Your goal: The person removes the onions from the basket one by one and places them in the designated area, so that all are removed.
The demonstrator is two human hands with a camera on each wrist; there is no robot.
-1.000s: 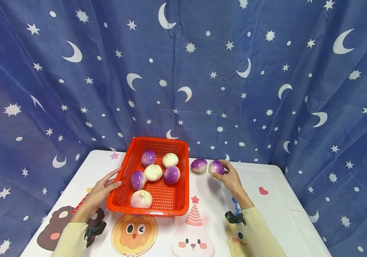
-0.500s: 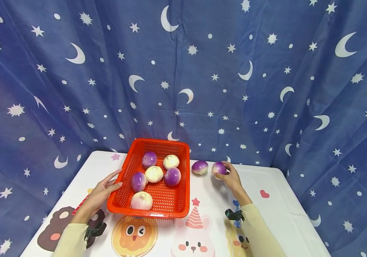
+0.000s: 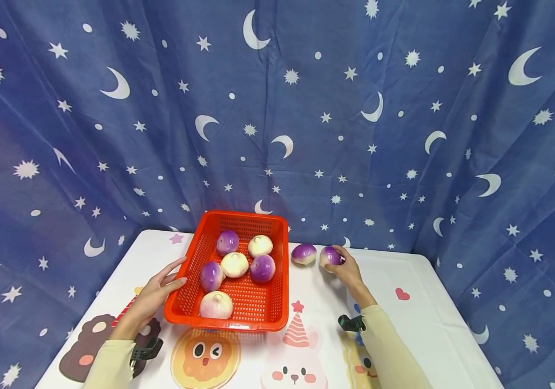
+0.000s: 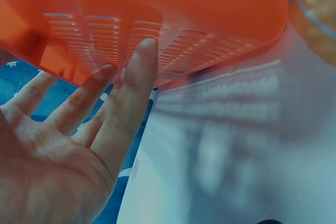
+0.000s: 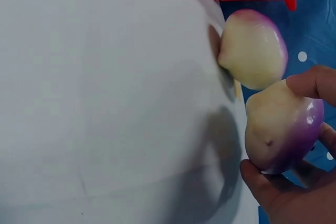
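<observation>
- The right hand grasps a purple-and-white bulb near the far edge of the worktop, beside a second bulb.
- The left hand, fingers extended, touches a red basket containing six more bulbs.

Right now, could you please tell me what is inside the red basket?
The red basket holds six turnip-like vegetables, three showing purple, three pale. Their undersides, and whatever lies beneath them, are hidden.

The basket is red, turnips purple-and-cream, curtain starry blue.
</observation>
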